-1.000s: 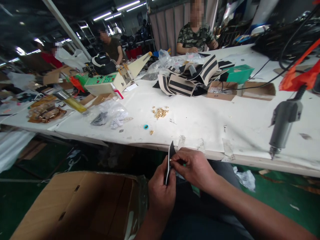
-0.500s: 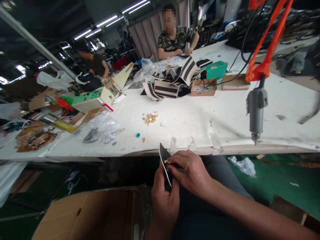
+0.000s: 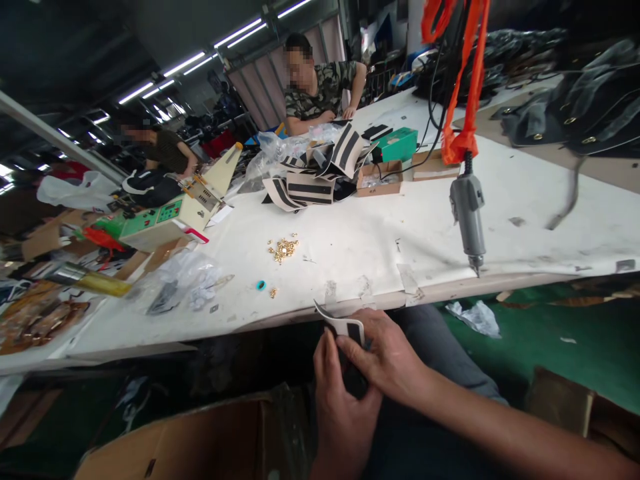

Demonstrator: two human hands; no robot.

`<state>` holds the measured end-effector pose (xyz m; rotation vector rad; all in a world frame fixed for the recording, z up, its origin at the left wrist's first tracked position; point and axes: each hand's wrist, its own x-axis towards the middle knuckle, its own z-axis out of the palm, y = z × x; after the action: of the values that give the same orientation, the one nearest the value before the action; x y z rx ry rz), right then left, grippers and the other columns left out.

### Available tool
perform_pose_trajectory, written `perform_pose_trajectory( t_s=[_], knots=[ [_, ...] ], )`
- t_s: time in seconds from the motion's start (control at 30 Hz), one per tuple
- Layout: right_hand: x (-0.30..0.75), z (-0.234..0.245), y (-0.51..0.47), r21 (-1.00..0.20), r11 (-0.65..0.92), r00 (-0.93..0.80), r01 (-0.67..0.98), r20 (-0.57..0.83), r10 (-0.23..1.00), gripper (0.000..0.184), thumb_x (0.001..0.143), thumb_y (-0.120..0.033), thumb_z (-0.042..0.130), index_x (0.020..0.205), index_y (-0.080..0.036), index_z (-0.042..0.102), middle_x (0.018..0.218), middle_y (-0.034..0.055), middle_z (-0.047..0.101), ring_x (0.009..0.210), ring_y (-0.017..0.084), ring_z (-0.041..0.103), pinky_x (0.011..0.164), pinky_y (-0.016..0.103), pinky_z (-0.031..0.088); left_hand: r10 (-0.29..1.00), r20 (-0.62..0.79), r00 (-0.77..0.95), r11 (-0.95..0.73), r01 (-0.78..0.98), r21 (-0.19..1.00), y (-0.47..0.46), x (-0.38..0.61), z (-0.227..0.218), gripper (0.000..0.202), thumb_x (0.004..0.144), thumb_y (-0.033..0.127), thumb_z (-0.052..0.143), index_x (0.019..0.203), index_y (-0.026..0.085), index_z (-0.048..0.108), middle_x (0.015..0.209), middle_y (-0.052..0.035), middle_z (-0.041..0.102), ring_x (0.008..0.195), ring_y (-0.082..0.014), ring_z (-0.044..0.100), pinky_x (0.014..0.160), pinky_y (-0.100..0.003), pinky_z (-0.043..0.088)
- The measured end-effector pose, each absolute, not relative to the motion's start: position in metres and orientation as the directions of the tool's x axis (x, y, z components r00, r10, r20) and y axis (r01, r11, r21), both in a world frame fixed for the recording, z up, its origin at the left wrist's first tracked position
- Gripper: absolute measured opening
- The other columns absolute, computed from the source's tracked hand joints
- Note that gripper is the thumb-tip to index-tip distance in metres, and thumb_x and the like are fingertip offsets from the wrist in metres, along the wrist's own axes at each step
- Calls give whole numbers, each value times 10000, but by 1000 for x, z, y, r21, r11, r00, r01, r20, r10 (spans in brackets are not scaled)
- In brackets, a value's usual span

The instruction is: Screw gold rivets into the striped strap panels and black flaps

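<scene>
A thin, bendable black-and-white piece is held over my lap, just in front of the table edge. My right hand grips its right end between thumb and fingers, and that end is curled toward me. From below, my left hand closes on its lower part, with the fingertips against the dark side. The gold fitting is hidden now. On the table ahead lie a loose heap of small gold metal fittings, a smaller cluster of gold bits and a small blue ring-shaped cap.
A grey electric screwdriver hangs at right from an orange strap. Striped pieces are piled at the back beside a small carton. A machine and plastic bags stand left. A co-worker sits opposite.
The piece has turned from edge-on to bent, its striped end now facing me. The right fingers have shifted from the gold fitting to the piece's end. The view has swung right.
</scene>
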<state>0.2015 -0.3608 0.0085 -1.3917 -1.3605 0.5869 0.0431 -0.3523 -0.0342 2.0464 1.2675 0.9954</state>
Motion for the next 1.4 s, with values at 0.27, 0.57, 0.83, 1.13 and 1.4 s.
perform_pose_trajectory(
  t_s=[0.27, 0.57, 0.83, 1.13, 1.4],
  knots=[
    [251, 8, -354, -991, -109, 43, -81, -113, 993, 378, 968, -560, 689, 891, -192, 728, 826, 14, 725, 732, 193, 647, 650, 268, 485, 914, 230, 334, -356, 390, 849, -316, 53, -6, 323, 971, 339, 686, 1283, 292, 760, 1309, -102, 661, 1213, -270, 657, 1037, -417, 573],
    [281, -13, -334, -930, -344, -5, -131, -346, 938, 415, 909, -585, 753, 928, -171, 777, 829, 43, 767, 675, 189, 681, 586, 251, 507, 904, -293, 312, 329, -67, 942, -270, 87, -12, 1003, 670, 362, 958, 1539, 228, 476, 1141, -96, 798, 978, -259, 779, 881, -352, 607],
    [309, -16, -303, -914, -395, -32, 90, -399, 916, 329, 915, -482, 720, 871, -159, 764, 781, 52, 752, 666, 201, 676, 557, 263, 493, 848, -323, 421, 322, 76, 944, -234, 98, -17, 666, 701, 251, 893, 1324, 217, 661, 1019, -56, 815, 890, -244, 764, 799, -326, 600],
    [319, 9, -268, -821, -381, -25, 424, -431, 902, 259, 884, -363, 676, 701, -179, 682, 584, 10, 650, 523, 164, 582, 460, 259, 401, 861, -341, 377, 244, 282, 928, -212, 114, -27, 680, 705, 228, 846, 1362, 231, 670, 966, -55, 813, 865, -266, 766, 752, -335, 583],
    [315, 6, -245, -676, -442, 55, 590, -513, 857, 178, 859, -315, 713, 793, -149, 712, 615, 17, 676, 526, 150, 598, 467, 238, 386, 880, -335, 336, 121, 523, 843, -202, 124, -26, 654, 693, 192, 820, 1333, 220, 686, 1035, -56, 809, 909, -246, 764, 770, -315, 565]
  ],
)
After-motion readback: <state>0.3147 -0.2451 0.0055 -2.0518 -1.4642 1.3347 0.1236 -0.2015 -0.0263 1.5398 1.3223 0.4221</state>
